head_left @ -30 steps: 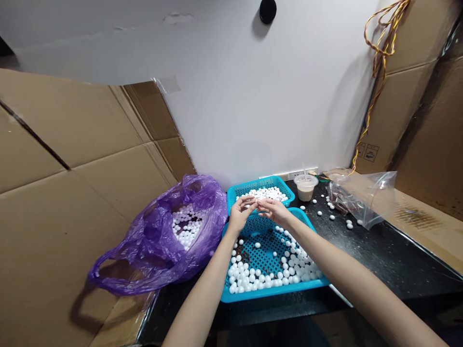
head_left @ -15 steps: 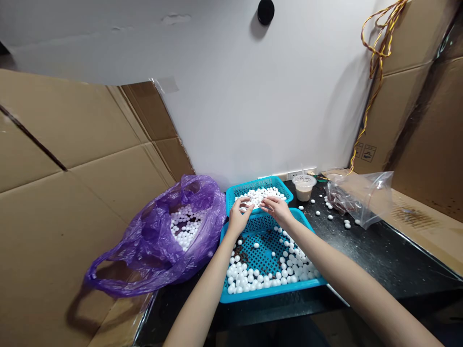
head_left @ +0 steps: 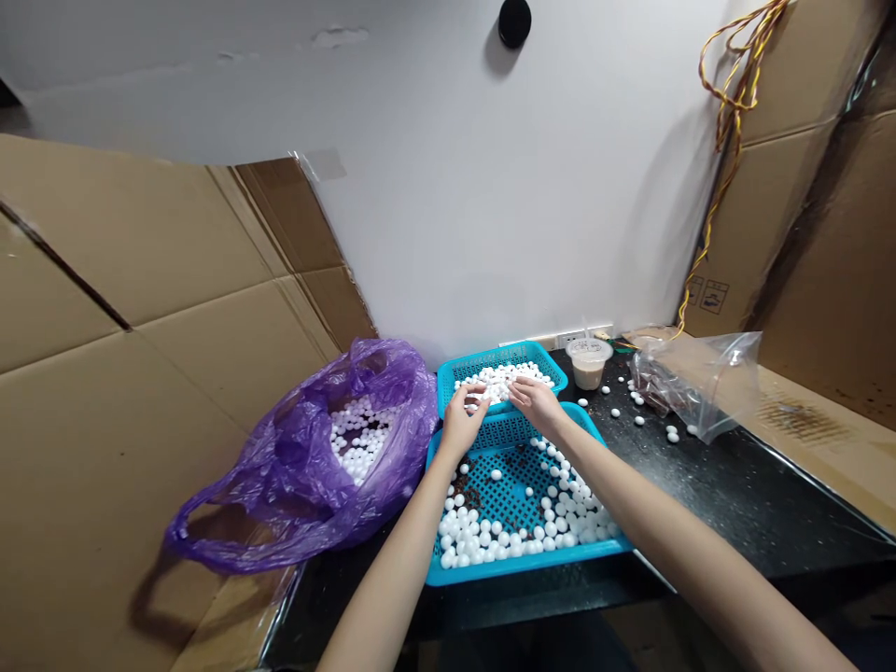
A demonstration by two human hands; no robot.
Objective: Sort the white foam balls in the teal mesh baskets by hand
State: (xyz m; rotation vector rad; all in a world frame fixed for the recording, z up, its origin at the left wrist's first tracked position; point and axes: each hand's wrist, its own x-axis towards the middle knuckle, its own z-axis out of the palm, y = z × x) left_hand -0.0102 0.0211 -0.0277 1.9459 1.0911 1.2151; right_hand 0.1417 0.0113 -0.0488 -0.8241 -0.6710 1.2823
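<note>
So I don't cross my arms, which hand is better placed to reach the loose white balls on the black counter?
Right, probably: your right hand is nearer the loose white balls, and your left hand is farther off.

A black countertop (head_left: 760,504) is occupied — two blue baskets (head_left: 532,566), a plastic cup (head_left: 589,364), a clear bag (head_left: 707,387) and loose white balls (head_left: 638,421) are set on it.

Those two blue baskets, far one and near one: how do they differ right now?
The far blue basket holds a tight heap of white balls in its middle; the near blue basket has balls spread along its front and right, with bare mesh showing. Brown bits lie in the near basket, none visible in the far one. Both are blue plastic mesh.
</note>
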